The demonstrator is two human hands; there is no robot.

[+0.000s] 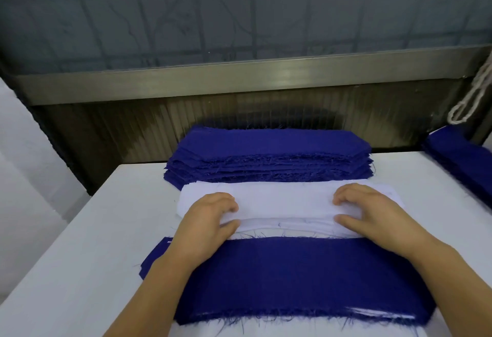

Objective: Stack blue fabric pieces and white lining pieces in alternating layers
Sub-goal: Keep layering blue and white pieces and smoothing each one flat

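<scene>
A: Head view. What's around the work area?

B: White table (80, 243). Metal rail (239, 81) along the back wall at 12 o'clock. Looped cord (471, 97) hanging at 2 o'clock. Edge of another blue pile (463, 158) at 3 o'clock, cut off by the frame. Nothing sits btwn the hands and the fabric.

A: Count the stacks?

B: Three in the middle, plus that side pile. Blue fabric stack (269, 155) at 12 o'clock, many layers w/ frayed edges, can't count them. White lining stack (285, 201) just in front, touching it. Nearest, at 6 o'clock, the layered stack (292, 278), blue piece on top, white showing at its lower right edge.

A: Hands?

B: Two. Left hand (207, 219) grips the left end of the white lining stack, fingers curled on top, thumb at the near edge. Right hand (372, 211) does the same on the right end. Both forearms cross over the layered stack.
</scene>
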